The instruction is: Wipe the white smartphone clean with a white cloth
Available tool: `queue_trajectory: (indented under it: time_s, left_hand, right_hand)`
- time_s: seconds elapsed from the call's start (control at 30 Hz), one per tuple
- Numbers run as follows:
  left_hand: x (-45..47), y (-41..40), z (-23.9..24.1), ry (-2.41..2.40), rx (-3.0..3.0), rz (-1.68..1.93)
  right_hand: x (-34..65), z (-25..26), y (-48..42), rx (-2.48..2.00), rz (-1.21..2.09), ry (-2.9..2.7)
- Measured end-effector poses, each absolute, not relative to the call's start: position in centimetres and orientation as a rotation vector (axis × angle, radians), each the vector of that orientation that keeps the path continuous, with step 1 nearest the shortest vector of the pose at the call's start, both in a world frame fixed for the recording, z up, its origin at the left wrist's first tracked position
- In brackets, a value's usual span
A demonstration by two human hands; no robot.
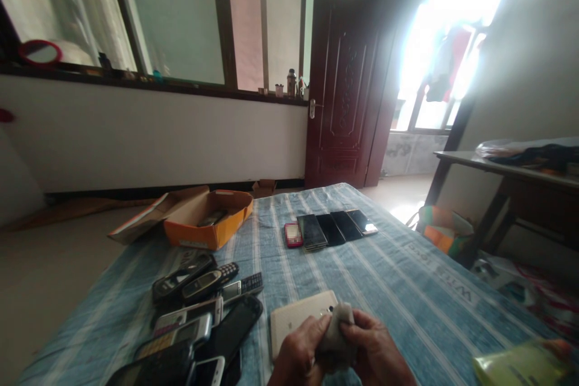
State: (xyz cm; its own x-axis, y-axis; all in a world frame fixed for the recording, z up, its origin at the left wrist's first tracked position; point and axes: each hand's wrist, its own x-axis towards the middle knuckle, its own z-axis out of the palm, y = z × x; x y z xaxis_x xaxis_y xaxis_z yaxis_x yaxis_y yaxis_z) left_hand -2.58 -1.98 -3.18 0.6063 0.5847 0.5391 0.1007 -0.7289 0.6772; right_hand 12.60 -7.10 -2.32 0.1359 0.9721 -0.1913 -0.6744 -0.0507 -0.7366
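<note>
Left hand (299,347), right hand (376,347), likely cloth (340,332) between

From the tablet (289,316), a phone pile (192,333) lies left, a phone row (331,229) behind-right, a box (205,234) behind-left, a door (341,84) far behind.

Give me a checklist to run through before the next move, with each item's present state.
1. Left hand and right hand both on the grey cloth: ok.
2. Nothing wrapped inside the cloth: cannot tell, fingers cover it.
3. Cream tablet-like device lying on the striped bedspread: ok.
4. Dark phone row apart from the hands: ok.
5. Loose phones separated: not ok, several overlap.
6. Orange box closed: not ok, open.
</note>
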Motion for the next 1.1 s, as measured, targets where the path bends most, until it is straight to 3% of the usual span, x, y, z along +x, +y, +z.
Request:
queue_trajectory:
  time_s: [0.17,0.5,0.63,0.83,1.1]
  left_hand:
    - [-2.5,-2.5,-3.5,0.624,2.469,1.124]
    - [-2.4,-1.5,-4.7,0.615,2.647,1.376]
    - [-2.6,-2.1,-3.6,0.624,2.572,1.372]
    - [-2.3,-3.4,-2.1,0.68,2.478,1.395]
    - [-1.6,-4.5,-1.1,0.498,2.364,1.381]
  right_hand:
    - [13.1,-2.1,-7.4,-0.916,1.466,-0.457]
    - [12.7,-1.4,-7.8,-1.076,1.228,-0.744]
    - [13.0,-0.8,-8.4,-1.186,1.39,-0.871]
    - [13.4,-1.0,-8.3,-0.926,1.601,-0.79]
    - [14.1,-1.3,-8.3,-0.846,1.596,-0.722]
